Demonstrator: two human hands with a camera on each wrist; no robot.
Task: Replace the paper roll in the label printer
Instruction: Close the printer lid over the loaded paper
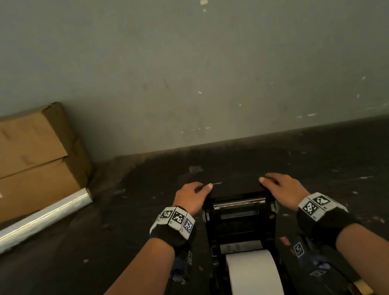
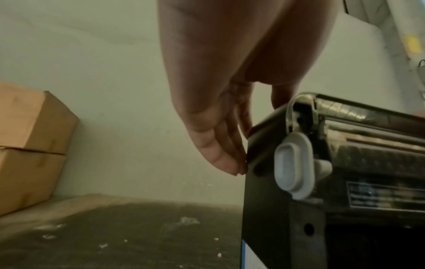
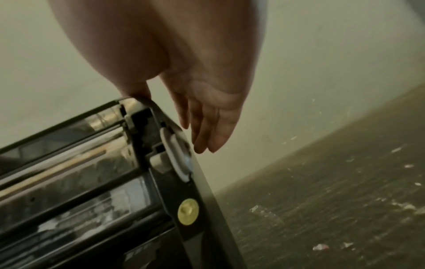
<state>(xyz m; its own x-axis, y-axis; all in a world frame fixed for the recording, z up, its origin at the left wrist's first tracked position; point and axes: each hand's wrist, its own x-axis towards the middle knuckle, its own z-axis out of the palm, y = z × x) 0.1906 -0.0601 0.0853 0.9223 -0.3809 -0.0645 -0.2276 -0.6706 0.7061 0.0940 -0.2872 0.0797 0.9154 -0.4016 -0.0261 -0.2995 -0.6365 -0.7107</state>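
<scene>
A black label printer [image 1: 240, 226] stands on the dark table with its lid [image 1: 236, 189] raised upright. A white paper roll [image 1: 255, 279] lies in the open bay just below it. My left hand [image 1: 192, 195] is at the lid's upper left corner: the thumb lies on the top edge and straight fingers [image 2: 220, 145] touch the lid's side [image 2: 264, 200], above a grey latch button [image 2: 293, 167]. My right hand [image 1: 282, 187] mirrors it at the upper right corner. Its thumb rests on the top edge, and its fingers [image 3: 207, 127] hang straight, just clear of the lid's side [image 3: 142, 127].
Two stacked cardboard boxes [image 1: 19, 163] stand at the back left against the wall [image 1: 202, 70], with a shiny roll of film [image 1: 33, 224] lying in front of them. Small paper scraps litter the dark table [image 1: 342, 163].
</scene>
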